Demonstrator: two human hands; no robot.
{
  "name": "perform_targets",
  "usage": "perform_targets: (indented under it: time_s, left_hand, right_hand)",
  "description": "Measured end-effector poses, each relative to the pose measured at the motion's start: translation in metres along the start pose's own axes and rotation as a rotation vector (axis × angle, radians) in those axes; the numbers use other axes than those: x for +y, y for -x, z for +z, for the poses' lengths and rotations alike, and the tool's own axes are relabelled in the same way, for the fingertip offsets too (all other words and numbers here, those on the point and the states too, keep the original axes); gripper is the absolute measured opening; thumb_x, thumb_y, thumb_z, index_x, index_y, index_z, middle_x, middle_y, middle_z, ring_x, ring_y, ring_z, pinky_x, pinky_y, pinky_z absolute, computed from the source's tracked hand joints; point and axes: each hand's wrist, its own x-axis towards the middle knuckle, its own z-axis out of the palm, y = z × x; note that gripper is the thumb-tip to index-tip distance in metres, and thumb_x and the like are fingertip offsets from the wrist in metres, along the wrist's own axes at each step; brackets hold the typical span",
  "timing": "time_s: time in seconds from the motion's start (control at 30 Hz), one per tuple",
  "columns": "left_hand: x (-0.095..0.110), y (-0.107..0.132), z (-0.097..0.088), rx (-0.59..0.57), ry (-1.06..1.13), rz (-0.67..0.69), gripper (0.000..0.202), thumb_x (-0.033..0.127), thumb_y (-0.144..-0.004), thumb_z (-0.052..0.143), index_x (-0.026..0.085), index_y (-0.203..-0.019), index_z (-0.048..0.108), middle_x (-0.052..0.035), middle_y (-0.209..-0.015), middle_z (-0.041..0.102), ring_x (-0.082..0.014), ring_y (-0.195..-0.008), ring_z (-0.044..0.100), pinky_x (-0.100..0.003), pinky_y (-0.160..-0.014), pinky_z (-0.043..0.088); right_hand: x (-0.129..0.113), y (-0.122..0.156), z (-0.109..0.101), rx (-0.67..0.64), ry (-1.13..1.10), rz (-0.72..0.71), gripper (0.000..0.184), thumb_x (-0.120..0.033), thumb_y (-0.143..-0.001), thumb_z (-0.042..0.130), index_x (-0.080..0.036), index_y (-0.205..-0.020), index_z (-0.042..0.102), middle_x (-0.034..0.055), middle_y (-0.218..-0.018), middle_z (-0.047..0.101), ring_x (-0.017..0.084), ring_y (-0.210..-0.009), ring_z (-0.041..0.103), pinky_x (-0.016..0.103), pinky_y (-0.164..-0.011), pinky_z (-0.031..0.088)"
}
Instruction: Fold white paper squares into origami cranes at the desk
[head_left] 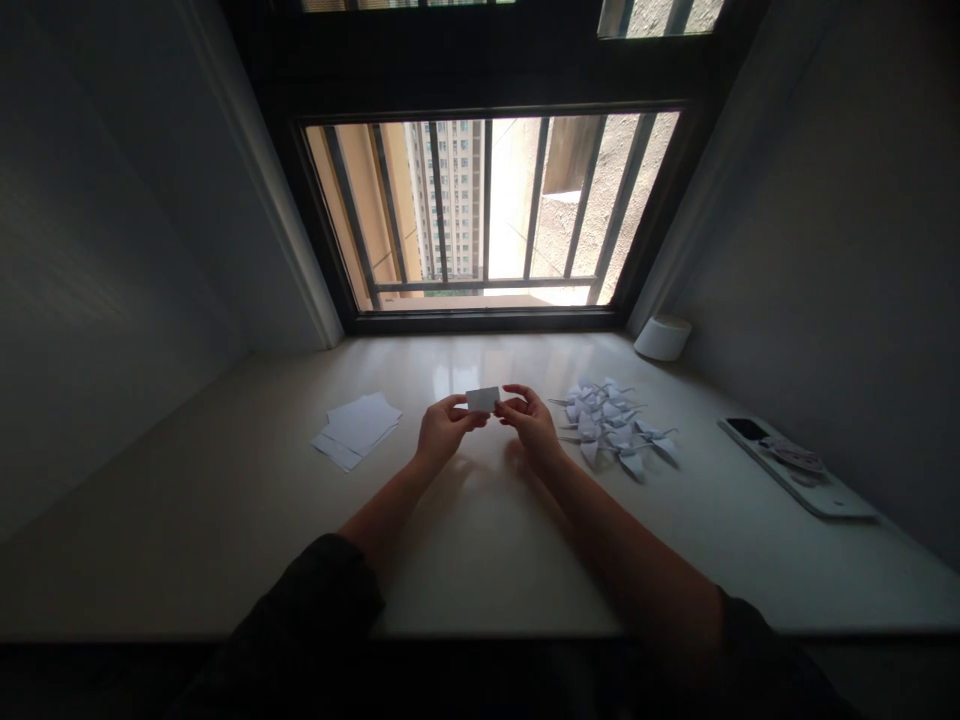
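A small folded white paper (482,399) is held up above the pale sill-like table (225,500), in front of the barred window. My left hand (444,427) pinches its left end and my right hand (530,416) pinches its right end; both hands are closed on it. A loose stack of white paper sheets (358,428) lies to the left of my left hand. A heap of several folded paper cranes (615,425) lies just right of my right hand.
A white round container (663,337) stands in the back right corner. A long white tray-like device with a dark phone (795,465) lies along the right wall. Walls close in on both sides; the window (487,210) is straight ahead.
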Motion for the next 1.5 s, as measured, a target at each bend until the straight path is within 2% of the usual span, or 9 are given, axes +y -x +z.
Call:
perform_targets:
  time_s: [0.2, 0.37, 0.7, 0.83, 0.9, 1.07, 1.27, 1.37, 1.5]
  left_hand:
    - [-0.003, 0.002, 0.000, -0.042, -0.010, 0.025, 0.034, 0.034, -0.061, 0.076, 0.014, -0.087, 0.067, -0.0085, -0.070, 0.071, -0.0204, -0.065, 0.067, -0.030, -0.065, 0.050]
    - [-0.002, 0.003, 0.001, -0.042, -0.007, 0.040, 0.035, 0.035, -0.064, 0.075, 0.014, -0.090, 0.066, -0.0084, -0.070, 0.071, -0.0211, -0.066, 0.067, -0.032, -0.068, 0.051]
    - [-0.005, 0.006, 0.002, -0.127, -0.076, 0.066, 0.035, 0.038, -0.065, 0.073, 0.016, -0.091, 0.065, -0.0073, -0.073, 0.071, -0.0206, -0.070, 0.067, -0.029, -0.066, 0.049]
    - [-0.003, 0.008, 0.001, -0.035, -0.181, 0.100, 0.030, 0.042, -0.065, 0.071, 0.019, -0.084, 0.068, -0.0039, -0.070, 0.070, -0.0200, -0.068, 0.065, -0.027, -0.062, 0.047]
    - [-0.002, 0.008, 0.000, 0.032, -0.219, 0.110, 0.028, 0.044, -0.066, 0.070, 0.021, -0.081, 0.069, -0.0028, -0.070, 0.070, -0.0198, -0.068, 0.065, -0.026, -0.060, 0.046]
    - [-0.001, 0.002, -0.002, 0.040, -0.178, -0.004, 0.032, 0.047, -0.067, 0.067, 0.018, -0.080, 0.070, -0.0050, -0.071, 0.069, -0.0201, -0.069, 0.065, -0.026, -0.057, 0.044]
    - [0.001, -0.002, -0.001, 0.112, 0.135, -0.160, 0.035, 0.042, -0.064, 0.072, 0.015, -0.085, 0.067, -0.0069, -0.078, 0.070, -0.0181, -0.071, 0.066, -0.028, -0.067, 0.047]
    - [0.003, -0.001, 0.000, 0.121, 0.241, -0.221, 0.035, 0.037, -0.061, 0.075, 0.014, -0.086, 0.066, -0.0064, -0.077, 0.069, -0.0171, -0.071, 0.065, -0.029, -0.071, 0.048]
    - [0.005, 0.000, 0.001, 0.050, 0.269, -0.246, 0.034, 0.038, -0.063, 0.074, 0.015, -0.086, 0.066, -0.0084, -0.083, 0.069, -0.0204, -0.080, 0.066, -0.030, -0.072, 0.046]
  right_hand:
    - [-0.001, 0.007, 0.007, 0.045, 0.068, -0.128, 0.037, -0.034, -0.061, 0.072, -0.022, -0.090, 0.054, -0.0060, -0.057, 0.057, 0.013, -0.057, 0.055, 0.027, -0.058, 0.044]
    - [-0.002, 0.007, 0.006, 0.015, 0.060, -0.114, 0.041, -0.036, -0.062, 0.073, -0.021, -0.096, 0.055, -0.0023, -0.068, 0.064, 0.015, -0.063, 0.060, 0.029, -0.063, 0.046]
    - [0.009, 0.000, -0.003, 0.078, 0.172, -0.135, 0.037, -0.038, -0.062, 0.073, -0.023, -0.084, 0.048, -0.0009, -0.070, 0.065, 0.018, -0.068, 0.063, 0.031, -0.064, 0.047]
    - [0.003, 0.001, -0.003, 0.077, 0.425, -0.237, 0.026, -0.038, -0.069, 0.067, -0.023, -0.085, 0.052, 0.0010, -0.074, 0.065, 0.020, -0.071, 0.063, 0.033, -0.069, 0.048]
    - [-0.002, 0.004, -0.003, 0.025, 0.569, -0.315, 0.020, -0.035, -0.075, 0.062, -0.024, -0.089, 0.055, 0.0013, -0.076, 0.065, 0.020, -0.073, 0.063, 0.034, -0.072, 0.047]
    - [-0.006, 0.008, 0.000, -0.020, 0.677, -0.460, 0.027, -0.031, -0.082, 0.052, -0.023, -0.108, 0.052, 0.0027, -0.083, 0.064, 0.017, -0.071, 0.061, 0.032, -0.068, 0.047]
    - [-0.007, 0.011, 0.002, -0.085, 0.645, -0.499, 0.041, -0.038, -0.072, 0.067, -0.023, -0.106, 0.051, 0.0034, -0.090, 0.064, 0.017, -0.068, 0.061, 0.032, -0.066, 0.048]
    - [-0.009, 0.013, 0.002, -0.105, 0.682, -0.541, 0.031, -0.038, -0.071, 0.069, -0.023, -0.096, 0.059, 0.0029, -0.088, 0.066, 0.018, -0.071, 0.060, 0.033, -0.071, 0.047]
    - [-0.011, 0.013, 0.000, -0.107, 0.705, -0.553, 0.018, -0.035, -0.075, 0.066, -0.024, -0.089, 0.067, 0.0023, -0.084, 0.066, 0.017, -0.072, 0.059, 0.033, -0.072, 0.047]
